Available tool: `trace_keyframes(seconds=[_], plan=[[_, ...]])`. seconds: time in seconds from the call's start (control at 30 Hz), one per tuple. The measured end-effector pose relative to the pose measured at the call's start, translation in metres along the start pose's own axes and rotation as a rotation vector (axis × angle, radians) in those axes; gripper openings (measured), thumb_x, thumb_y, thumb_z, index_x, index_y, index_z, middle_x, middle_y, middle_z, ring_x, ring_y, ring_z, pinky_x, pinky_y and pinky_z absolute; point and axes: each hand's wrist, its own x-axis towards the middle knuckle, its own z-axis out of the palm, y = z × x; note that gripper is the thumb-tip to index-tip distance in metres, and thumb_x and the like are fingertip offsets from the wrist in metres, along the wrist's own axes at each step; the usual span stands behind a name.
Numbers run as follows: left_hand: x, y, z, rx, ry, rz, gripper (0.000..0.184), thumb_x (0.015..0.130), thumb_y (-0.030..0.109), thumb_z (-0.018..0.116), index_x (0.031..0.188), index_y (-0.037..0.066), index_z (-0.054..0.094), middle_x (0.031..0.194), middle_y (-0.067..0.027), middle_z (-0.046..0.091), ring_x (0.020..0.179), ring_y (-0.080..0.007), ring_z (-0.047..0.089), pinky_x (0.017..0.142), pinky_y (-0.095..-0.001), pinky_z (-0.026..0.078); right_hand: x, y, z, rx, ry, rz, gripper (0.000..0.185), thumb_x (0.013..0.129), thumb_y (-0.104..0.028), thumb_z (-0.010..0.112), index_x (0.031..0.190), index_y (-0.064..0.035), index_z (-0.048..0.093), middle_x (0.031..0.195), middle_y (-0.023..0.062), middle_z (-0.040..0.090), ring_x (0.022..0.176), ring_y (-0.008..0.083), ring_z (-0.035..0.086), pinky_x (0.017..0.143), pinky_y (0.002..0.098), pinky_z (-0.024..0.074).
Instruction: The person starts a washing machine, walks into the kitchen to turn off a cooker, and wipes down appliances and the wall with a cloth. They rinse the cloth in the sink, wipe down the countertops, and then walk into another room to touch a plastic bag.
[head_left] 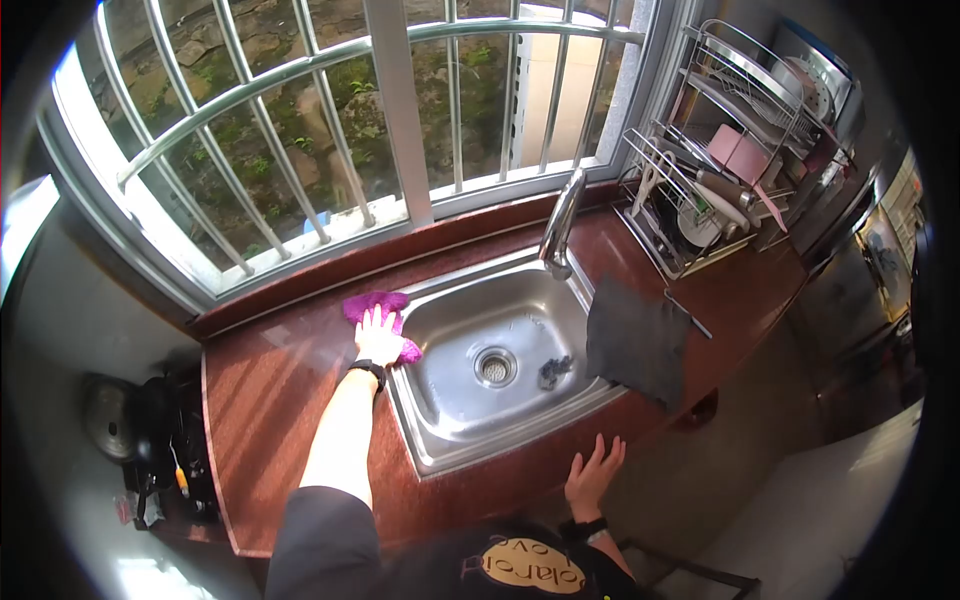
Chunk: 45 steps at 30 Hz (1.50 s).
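My left hand (378, 340) lies with its fingers stretched out and a little apart on a bunched purple cloth (372, 303). The cloth rests on the red-brown countertop (262, 440) at the left rim of the steel sink (450, 395), and part of it shows beyond the fingers and beside the palm. Past the counter's front edge, my right hand (595, 475) hangs with fingers spread and nothing in it. A dark scrap (553, 372) lies inside the sink, to the right of the drain (494, 368).
A chrome faucet (558, 230) rises at the sink's back right corner. On the right, a dark grey cloth (640, 340) overlaps the sink rim, near a thin rod (690, 315). A loaded dish rack (725, 160) stands at the back right. A pan (115, 415) is at far left.
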Motion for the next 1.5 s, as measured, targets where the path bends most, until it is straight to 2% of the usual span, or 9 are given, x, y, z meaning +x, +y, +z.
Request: trace_keyframes(seconds=[0.43,0.53,0.7,0.77,0.83,0.97,1.07,1.37,1.5], plan=[[-0.286,0.035,0.033,-0.445,0.164,0.290,0.037,0.080,0.019,0.056,0.117,0.012,0.058,0.133,-0.0199,0.046,0.129,-0.0381,0.037,0.102,-0.0520,0.034,-0.008,0.019,0.019,-0.056,0.077,-0.070,0.052,0.087,-0.018,0.056,0.133,-0.0019,0.039,0.139,0.0284,0.027,0.131,0.0450,0.023,0.107,0.0540,0.0222],[-0.303,0.015,0.017,-1.051,-0.005,0.055,0.033,0.083,0.015,0.052,0.114,0.007,0.059,0.109,-0.0181,0.063,0.108,-0.0303,0.058,0.096,-0.0371,0.042,-0.009,0.031,0.026,-0.094,0.077,-0.133,0.052,0.088,-0.020,0.055,0.134,-0.0019,0.038,0.138,0.0292,0.028,0.129,0.0448,0.025,0.106,0.0533,0.0236],[-0.339,-0.040,0.002,-2.305,0.160,-0.194,0.045,0.093,0.031,0.052,0.128,0.003,0.047,0.120,-0.0129,0.057,0.107,-0.0225,0.055,0.097,-0.0359,0.040,-0.007,0.032,0.024,-0.123,0.054,-0.141,0.052,0.089,-0.021,0.053,0.134,-0.0002,0.037,0.138,0.0307,0.028,0.129,0.0442,0.026,0.106,0.0532,0.0242],[-0.337,-0.065,0.027,-1.605,0.842,-0.529,0.048,0.090,0.028,0.059,0.128,0.002,0.044,0.122,-0.0136,0.055,0.113,-0.0265,0.050,0.099,-0.0397,0.039,-0.007,0.035,0.025,-0.134,0.046,-0.149,0.052,0.089,-0.021,0.053,0.134,-0.0002,0.037,0.138,0.0307,0.028,0.129,0.0442,0.027,0.106,0.0533,0.0247],[-0.353,-0.078,0.025,-1.062,0.954,-0.649,0.051,0.087,0.024,0.063,0.129,0.003,0.043,0.123,-0.0187,0.051,0.115,-0.0334,0.048,0.099,-0.0415,0.038,-0.006,0.035,0.024,-0.142,0.040,-0.161,0.052,0.090,-0.022,0.053,0.134,-0.0003,0.037,0.138,0.0307,0.028,0.128,0.0442,0.027,0.105,0.0533,0.0251],[-0.352,-0.046,0.044,-0.602,0.482,-0.239,0.066,0.080,0.037,0.068,0.136,0.012,0.042,0.141,-0.0260,0.032,0.132,-0.0429,0.029,0.108,-0.0504,0.026,-0.006,0.033,0.023,-0.133,0.029,-0.154,0.051,0.091,-0.023,0.052,0.135,-0.0004,0.037,0.138,0.0312,0.028,0.128,0.0462,0.026,0.105,0.0529,0.0249],[-0.326,-0.024,0.052,-0.358,0.161,-0.261,0.071,0.078,0.060,0.060,0.140,0.038,0.035,0.153,-0.0219,0.001,0.136,-0.0515,-0.008,0.108,-0.0648,0.004,-0.006,0.035,0.022,-0.134,0.036,-0.150,0.051,0.091,-0.023,0.052,0.134,-0.0005,0.037,0.138,0.0313,0.028,0.128,0.0464,0.027,0.105,0.0528,0.0251],[-0.190,-0.102,0.033,-0.473,0.082,-0.537,0.058,0.090,0.062,0.035,0.142,0.038,0.032,0.155,-0.0147,-0.001,0.139,-0.0445,-0.011,0.108,-0.0643,0.000,-0.005,0.030,0.023,-0.156,0.052,-0.157,0.052,0.089,-0.020,0.055,0.133,-0.0005,0.037,0.138,0.0307,0.029,0.128,0.0453,0.028,0.104,0.0532,0.0269],[-0.198,-0.033,0.045,-0.243,0.146,-0.080,0.055,0.091,0.060,0.030,0.141,0.036,0.035,0.154,-0.0114,0.013,0.140,-0.0428,0.006,0.109,-0.0640,0.004,-0.006,0.035,0.025,-0.136,0.035,-0.149,0.052,0.089,-0.020,0.054,0.134,-0.0003,0.037,0.138,0.0309,0.029,0.128,0.0456,0.027,0.104,0.0536,0.0263]])
